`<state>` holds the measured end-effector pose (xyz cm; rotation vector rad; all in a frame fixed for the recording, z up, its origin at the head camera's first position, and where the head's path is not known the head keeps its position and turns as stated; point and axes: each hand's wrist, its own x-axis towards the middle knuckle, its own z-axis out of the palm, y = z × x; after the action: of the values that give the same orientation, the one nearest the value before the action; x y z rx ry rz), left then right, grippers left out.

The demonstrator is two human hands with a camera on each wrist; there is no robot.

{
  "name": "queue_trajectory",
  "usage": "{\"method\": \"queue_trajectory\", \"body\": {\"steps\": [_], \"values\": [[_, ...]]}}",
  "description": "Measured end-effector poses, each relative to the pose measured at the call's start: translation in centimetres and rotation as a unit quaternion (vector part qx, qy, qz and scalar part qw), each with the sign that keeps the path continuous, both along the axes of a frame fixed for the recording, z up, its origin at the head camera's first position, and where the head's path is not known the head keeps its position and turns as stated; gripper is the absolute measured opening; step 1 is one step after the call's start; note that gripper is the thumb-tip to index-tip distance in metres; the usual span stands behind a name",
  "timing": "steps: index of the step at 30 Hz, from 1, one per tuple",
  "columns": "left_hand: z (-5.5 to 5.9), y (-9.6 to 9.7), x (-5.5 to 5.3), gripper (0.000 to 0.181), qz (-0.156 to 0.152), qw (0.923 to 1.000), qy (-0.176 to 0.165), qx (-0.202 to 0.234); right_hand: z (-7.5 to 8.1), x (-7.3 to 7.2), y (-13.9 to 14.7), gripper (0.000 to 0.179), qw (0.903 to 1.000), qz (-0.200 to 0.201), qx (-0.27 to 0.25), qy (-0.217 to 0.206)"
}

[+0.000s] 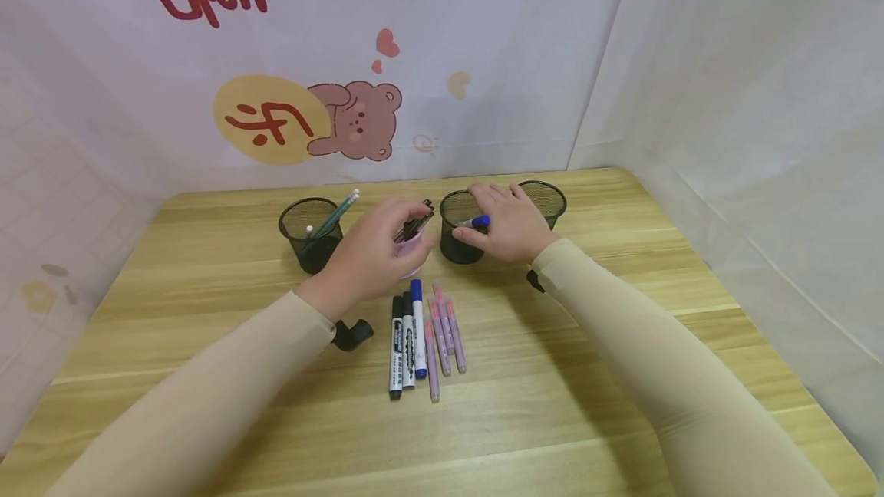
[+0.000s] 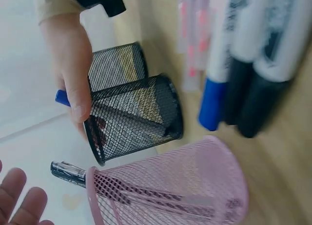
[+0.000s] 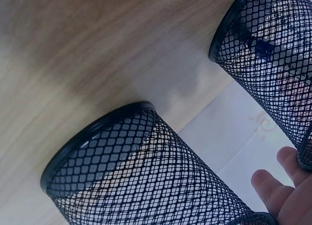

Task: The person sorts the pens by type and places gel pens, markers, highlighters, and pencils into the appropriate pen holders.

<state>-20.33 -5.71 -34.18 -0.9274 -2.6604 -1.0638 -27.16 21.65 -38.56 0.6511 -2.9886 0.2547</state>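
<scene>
My left hand (image 1: 376,248) is at the pink mesh pen cup (image 2: 219,161), which holds several black pens (image 2: 68,171). In the left wrist view its fingertips (image 2: 24,200) are spread apart from these pens. My right hand (image 1: 507,225) is over the rim of the middle black mesh pen cup (image 1: 461,248), fingers extended and thumb by the rim. A blue-capped marker (image 1: 481,221) leans inside that cup, its blue end above the rim near the thumb. The right palm side is hidden, so any contact with the marker is unclear.
Another black mesh cup (image 1: 545,198) stands behind my right hand. A third black mesh cup (image 1: 311,228) at left holds green pencils (image 1: 338,213). On the wooden table (image 1: 518,413), black and blue markers (image 1: 407,343) lie beside several pink-purple pens (image 1: 442,332). A printed white cloth (image 1: 483,37) hangs behind.
</scene>
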Motion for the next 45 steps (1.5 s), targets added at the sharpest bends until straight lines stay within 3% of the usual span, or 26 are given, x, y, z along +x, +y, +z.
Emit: {"method": "queue_trajectory", "body": {"steps": [6,9,11,15,18,23,29,34,45], "values": [[-0.6,-1.6,1.8,0.038,0.000,0.9998,-0.004,-0.017,0.0,0.0,0.1,0.094,1.0000,-0.002,-0.001,-0.003],[-0.9,-2.3,2.6,0.048,0.014,0.9980,-0.026,-0.056,0.1,0.1,0.1,0.094,1.0000,-0.002,-0.001,-0.003],[-1.2,-2.6,3.0,0.057,0.022,0.9939,-0.039,-0.101,0.2,0.1,0.1,0.094,1.0000,-0.002,0.000,-0.005],[-2.3,-3.1,3.7,0.071,0.038,0.9783,-0.071,-0.191,0.3,0.3,0.0,0.094,0.9999,-0.003,0.002,-0.010],[-3.2,-3.5,3.9,0.073,0.042,0.9693,-0.101,-0.220,0.3,0.2,0.1,0.095,0.9999,-0.003,0.003,-0.012],[-4.3,-3.9,3.9,0.073,0.017,0.9678,-0.138,-0.210,0.2,0.1,0.2,0.096,0.9999,-0.006,0.004,-0.013],[-5.3,-4.3,3.7,0.066,-0.006,0.9614,-0.144,-0.234,0.1,0.1,0.2,0.096,0.9999,-0.006,0.000,-0.013],[-5.9,-4.6,3.7,0.067,-0.001,0.9558,-0.157,-0.249,0.1,0.1,0.1,0.096,0.9999,-0.006,0.004,-0.013],[-6.1,-4.6,4.0,0.074,0.008,0.9575,-0.152,-0.245,0.1,0.0,-0.1,0.096,0.9999,-0.004,0.010,-0.011]]}}
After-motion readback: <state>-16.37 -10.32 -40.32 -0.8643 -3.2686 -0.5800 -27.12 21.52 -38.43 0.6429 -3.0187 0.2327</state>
